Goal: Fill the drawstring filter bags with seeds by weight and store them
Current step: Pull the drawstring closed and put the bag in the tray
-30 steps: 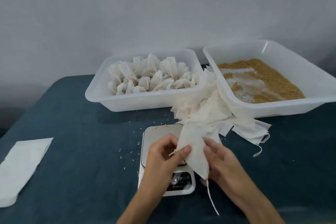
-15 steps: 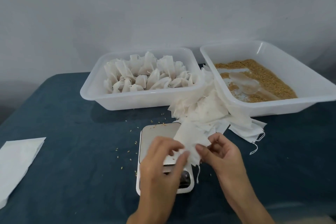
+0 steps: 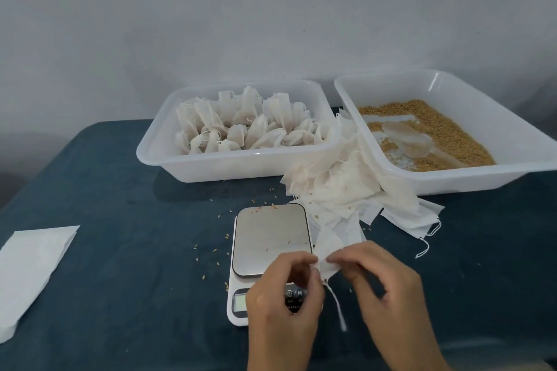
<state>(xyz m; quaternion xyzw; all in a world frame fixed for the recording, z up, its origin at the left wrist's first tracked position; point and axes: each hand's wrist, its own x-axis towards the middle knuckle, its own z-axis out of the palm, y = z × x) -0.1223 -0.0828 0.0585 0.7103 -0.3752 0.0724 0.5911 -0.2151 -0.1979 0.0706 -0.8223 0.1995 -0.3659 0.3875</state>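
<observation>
Now we pinch an empty filter bag [image 3: 327, 247] between left hand [image 3: 283, 289] and right hand [image 3: 382, 280] fingertips over the scale [image 3: 271, 238], opening its mouth; next likely seeds [image 3: 443, 126] get scooped.

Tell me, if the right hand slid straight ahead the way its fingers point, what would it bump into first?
Probably the left hand: the right hand points leftward across the small white filter bag both pinch. Beyond lies the white kitchen scale, though depth is unclear.

white bags [image 3: 337, 190], tan seeds [image 3: 443, 126], teal cloth [image 3: 135, 250]
</observation>
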